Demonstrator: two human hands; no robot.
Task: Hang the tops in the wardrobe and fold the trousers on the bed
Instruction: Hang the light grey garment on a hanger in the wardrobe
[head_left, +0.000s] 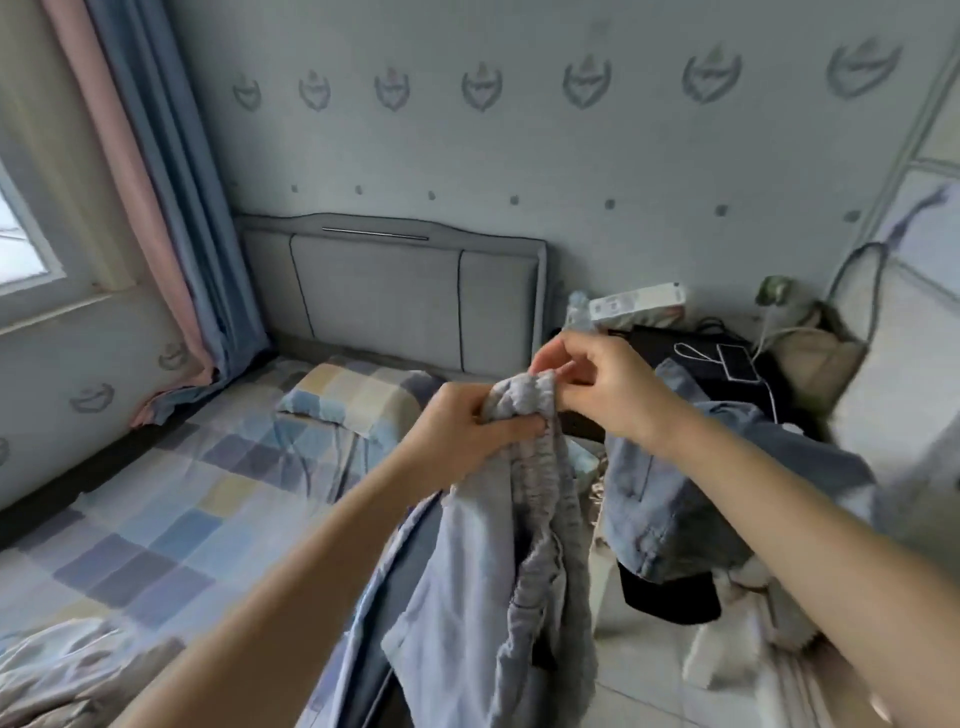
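Observation:
I hold up a pair of light grey-blue trousers (498, 561) with an elastic ribbed waistband, hanging in front of me over the bed's right edge. My left hand (467, 431) grips the bunched waistband from the left. My right hand (597, 384) pinches the top of the waistband with thumb and fingers. The bed (156, 519) with its checked blue, grey and cream sheet lies to the left. A denim garment (691, 499) is draped over a heap at my right, with a black garment (670, 597) beneath it.
A checked pillow (353, 400) lies by the grey padded headboard (395, 291). A dark bedside table (717, 364) carries cables, a box and a beige bag (821, 358). Crumpled bedding (67, 675) is at lower left. Curtains (156, 182) hang by the window. White wardrobe panels (914, 291) stand at right.

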